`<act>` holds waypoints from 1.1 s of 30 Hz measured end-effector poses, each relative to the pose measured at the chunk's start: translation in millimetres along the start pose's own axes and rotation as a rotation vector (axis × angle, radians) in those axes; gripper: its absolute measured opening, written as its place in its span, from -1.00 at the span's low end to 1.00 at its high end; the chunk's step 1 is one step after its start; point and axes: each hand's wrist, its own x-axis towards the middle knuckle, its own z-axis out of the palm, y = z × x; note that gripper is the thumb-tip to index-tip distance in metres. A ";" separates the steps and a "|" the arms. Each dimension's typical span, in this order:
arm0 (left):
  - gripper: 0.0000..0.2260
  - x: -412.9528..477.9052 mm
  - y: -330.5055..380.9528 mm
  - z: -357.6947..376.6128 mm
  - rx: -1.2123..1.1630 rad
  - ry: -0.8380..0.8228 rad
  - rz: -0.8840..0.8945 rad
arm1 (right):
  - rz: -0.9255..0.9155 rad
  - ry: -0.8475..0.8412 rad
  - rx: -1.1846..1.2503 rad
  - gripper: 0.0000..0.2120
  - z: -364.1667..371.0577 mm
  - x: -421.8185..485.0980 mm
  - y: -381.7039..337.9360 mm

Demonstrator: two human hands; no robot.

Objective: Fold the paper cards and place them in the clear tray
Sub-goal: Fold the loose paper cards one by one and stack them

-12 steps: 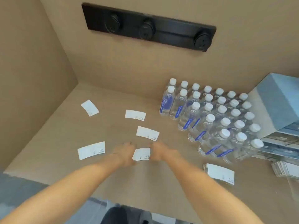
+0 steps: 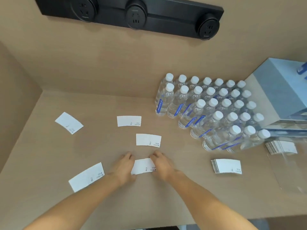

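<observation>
A white paper card (image 2: 143, 166) lies on the tan table between my hands. My left hand (image 2: 123, 168) grips its left end and my right hand (image 2: 162, 165) grips its right end. Other white cards lie flat around it: one (image 2: 148, 140) just beyond, one (image 2: 129, 121) farther back, one (image 2: 69, 122) at the far left, and a longer one (image 2: 86, 177) at the near left. A stack of cards (image 2: 226, 166) sits to the right. The clear tray (image 2: 289, 168) stands at the right edge with another card stack (image 2: 280, 147) at its far end.
Several water bottles with white caps (image 2: 214, 112) stand in rows at the back right. A blue-grey box (image 2: 282, 90) sits behind them. A black socket strip (image 2: 132, 15) is mounted on the back wall. The table's front edge (image 2: 216, 220) runs below my arms.
The camera view has shifted slightly. Both hands stay on the same card, with its ends still held.
</observation>
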 end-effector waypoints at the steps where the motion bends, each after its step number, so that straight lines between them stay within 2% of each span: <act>1: -0.60 3.1 -4.3 0.1 0.024 0.002 0.032 | 0.041 -0.015 0.018 -0.65 -1.1 -0.8 -2.1; 2: -0.60 8.5 -7.7 -0.3 0.049 0.017 0.060 | 0.068 -0.019 0.024 -0.68 -1.0 -0.9 -3.1; 4: -0.59 16.3 -10.1 -15.5 0.108 0.030 0.099 | 0.064 -0.002 0.013 -0.61 -5.4 2.9 -3.2; 6: -0.55 27.7 -11.2 -31.6 0.087 0.059 0.125 | 0.087 0.054 0.062 -0.53 -17.3 10.0 -2.2; 8: -0.50 41.6 -13.0 -53.0 0.064 0.117 0.136 | 0.106 0.121 0.093 -0.56 -36.6 21.3 2.5; 13: -0.56 71.7 -9.4 -90.6 0.045 0.180 0.124 | 0.148 0.216 0.166 -0.54 -66.3 56.0 17.7; 19: -0.67 92.8 -9.5 -66.7 -0.083 0.067 0.060 | 0.205 0.179 0.240 -0.68 -39.7 74.2 29.9; 24: -0.68 97.3 -10.2 -48.6 -0.285 0.123 0.058 | 0.137 0.190 0.282 -0.62 -28.3 78.7 40.4; 27: -0.68 100.4 -11.5 -44.6 -0.349 0.136 0.065 | 0.150 0.217 0.376 -0.55 -27.6 79.8 41.7; 33: -0.58 101.4 -17.3 -37.7 -0.414 0.151 0.079 | 0.195 0.238 0.432 -0.53 -23.1 75.9 42.2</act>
